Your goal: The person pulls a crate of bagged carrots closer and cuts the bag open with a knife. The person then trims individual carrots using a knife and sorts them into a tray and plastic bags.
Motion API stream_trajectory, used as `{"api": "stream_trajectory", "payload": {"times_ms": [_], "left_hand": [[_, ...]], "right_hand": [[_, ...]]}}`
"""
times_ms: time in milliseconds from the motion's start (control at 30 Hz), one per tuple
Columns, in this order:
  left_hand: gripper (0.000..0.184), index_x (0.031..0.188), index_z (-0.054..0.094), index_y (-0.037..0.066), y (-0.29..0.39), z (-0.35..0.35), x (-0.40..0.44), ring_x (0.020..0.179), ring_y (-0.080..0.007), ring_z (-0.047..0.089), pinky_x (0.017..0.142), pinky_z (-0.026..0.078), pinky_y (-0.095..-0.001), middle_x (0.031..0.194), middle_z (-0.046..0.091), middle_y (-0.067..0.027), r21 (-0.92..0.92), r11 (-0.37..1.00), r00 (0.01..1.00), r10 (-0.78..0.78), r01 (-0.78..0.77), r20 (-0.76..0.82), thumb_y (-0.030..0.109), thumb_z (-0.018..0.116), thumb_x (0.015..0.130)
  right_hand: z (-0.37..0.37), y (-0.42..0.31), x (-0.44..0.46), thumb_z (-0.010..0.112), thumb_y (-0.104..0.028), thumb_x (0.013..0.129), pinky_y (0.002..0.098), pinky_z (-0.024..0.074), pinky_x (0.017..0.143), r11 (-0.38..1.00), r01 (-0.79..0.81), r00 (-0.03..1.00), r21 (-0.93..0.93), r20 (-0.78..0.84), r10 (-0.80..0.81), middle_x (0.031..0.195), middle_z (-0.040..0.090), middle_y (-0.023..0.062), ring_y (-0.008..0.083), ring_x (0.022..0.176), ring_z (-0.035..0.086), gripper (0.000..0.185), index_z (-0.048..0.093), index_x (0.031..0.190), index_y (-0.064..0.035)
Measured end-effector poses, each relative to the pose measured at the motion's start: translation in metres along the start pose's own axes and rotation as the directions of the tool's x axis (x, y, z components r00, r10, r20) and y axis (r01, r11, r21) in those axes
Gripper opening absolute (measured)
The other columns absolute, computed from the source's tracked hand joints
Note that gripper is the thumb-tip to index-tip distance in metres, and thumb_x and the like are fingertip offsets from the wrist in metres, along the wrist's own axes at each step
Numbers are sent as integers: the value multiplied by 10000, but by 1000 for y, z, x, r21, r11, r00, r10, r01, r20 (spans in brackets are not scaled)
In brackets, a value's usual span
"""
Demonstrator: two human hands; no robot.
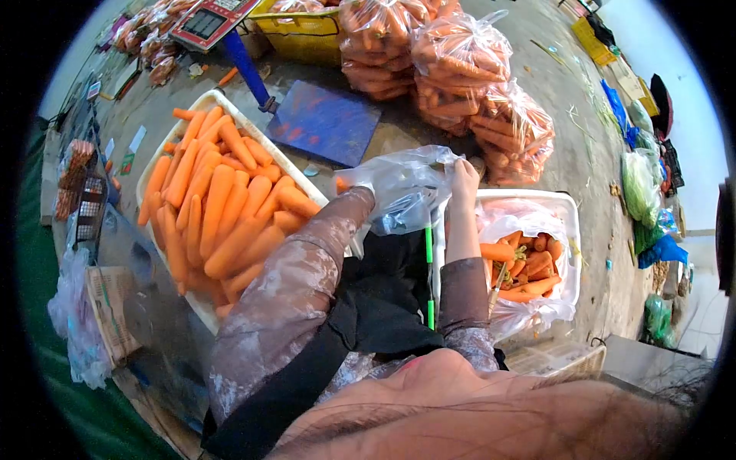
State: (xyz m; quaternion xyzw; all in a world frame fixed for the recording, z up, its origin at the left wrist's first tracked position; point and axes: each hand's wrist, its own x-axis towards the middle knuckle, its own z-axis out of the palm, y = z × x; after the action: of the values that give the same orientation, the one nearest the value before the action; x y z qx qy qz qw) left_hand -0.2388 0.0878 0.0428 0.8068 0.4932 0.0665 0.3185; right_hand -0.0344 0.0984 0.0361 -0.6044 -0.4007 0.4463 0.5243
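A clear plastic bag (410,180) is stretched out in front of my lap. My right hand (464,182) is closed on the bag's right edge, pinching the film. My left sleeve (307,253) reaches forward to the bag's left side; the left hand is hidden by the plastic, so its fingers do not show. Beyond that wrist a bit of orange, perhaps a carrot tip (342,184), shows. To my left is a white crate (146,188) heaped with loose carrots (218,203). On my right, a white crate (576,245) holds a plastic-lined pile of carrots (537,264).
A blue-platform scale (326,123) with a red display head (208,24) stands ahead. Bagged carrots (460,84) are stacked beyond it, beside a yellow crate (303,34). Cardboard (111,314) lies far left. Green bagged produce (640,184) lines the right wall.
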Motion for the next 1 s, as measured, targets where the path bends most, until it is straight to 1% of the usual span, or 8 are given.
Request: {"api": "stream_trajectory", "payload": {"times_ms": [133, 233, 333, 433, 500, 600, 667, 1000], "left_hand": [[370, 1060, 638, 113, 14, -2, -19, 935, -316, 608, 820, 465, -406, 1001, 642, -158, 58, 988, 989, 140, -143, 50, 340, 545, 783], [371, 1080, 623, 109, 13, 3, -41, 923, -339, 610, 809, 471, -414, 983, 646, -150, 369, 925, 919, -68, -88, 389, 298, 585, 763], [402, 1082, 597, 44, -1, -56, -129, 998, -339, 561, 829, 464, -383, 1053, 604, -166, -76, 962, 954, 246, -262, -173, 187, 640, 709], [584, 1142, 557, 58, -39, -124, -200, 858, -335, 571, 767, 468, -368, 940, 598, -177, 249, 922, 817, -110, 297, -565, 236, 704, 605], [830, 1245, 475, 101, -82, -129, -240, 1036, -353, 472, 861, 384, -494, 1116, 506, -157, 475, 647, 607, 23, 597, -794, 399, 774, 531], [1041, 1372, 345, 104, -78, -146, -253, 1223, -348, 370, 1020, 288, -479, 1330, 388, -174, 232, 497, 467, -422, 836, -777, 461, 808, 510], [1124, 1415, 265, 91, -123, -146, -269, 1295, -343, 319, 1073, 261, -403, 1395, 337, -197, -134, 808, 555, -504, 574, -661, 482, 810, 512], [1095, 1388, 305, 83, -145, -163, -298, 1250, -379, 375, 1050, 296, -400, 1334, 409, -237, 16, 775, 730, -588, 632, -347, 504, 803, 509]], "right_hand": [[4, 4, -29, 497, -168, 909, 317, 463, 616, 794, -178, 981, 581, 172, 93, 688, 547, 59, 175, 608, 523, 173, 527, 804, -34], [-4, 14, -47, 548, -171, 890, 274, 436, 560, 853, -206, 964, 479, 249, 93, 631, 486, 10, 125, 548, 467, 144, 504, 796, -72], [-5, 24, -68, 637, -145, 835, 202, 360, 502, 950, -177, 946, 255, 311, 93, 715, 522, -38, 59, 565, 455, 150, 571, 933, -54], [-12, 55, -70, 647, -132, 827, 202, 313, 486, 927, -149, 945, 345, 326, 30, 680, 494, -51, 45, 558, 426, 121, 553, 875, -73], [-11, 55, -75, 659, -131, 824, 202, 303, 484, 871, -173, 956, 460, 292, 36, 643, 453, -52, 54, 531, 395, 136, 534, 842, -80], [-13, 58, -72, 662, -114, 823, 211, 314, 500, 838, -217, 947, 500, 315, 58, 645, 463, -45, 59, 530, 399, 130, 536, 836, -83], [-13, 50, -75, 662, -112, 822, 208, 315, 503, 850, -201, 944, 487, 328, 35, 651, 470, -45, 58, 533, 399, 129, 539, 839, -78], [24, -19, -80, 658, -166, 824, 245, 385, 592, 804, -285, 919, 521, 387, 74, 655, 439, -46, 70, 564, 384, 164, 516, 799, -88]]}}
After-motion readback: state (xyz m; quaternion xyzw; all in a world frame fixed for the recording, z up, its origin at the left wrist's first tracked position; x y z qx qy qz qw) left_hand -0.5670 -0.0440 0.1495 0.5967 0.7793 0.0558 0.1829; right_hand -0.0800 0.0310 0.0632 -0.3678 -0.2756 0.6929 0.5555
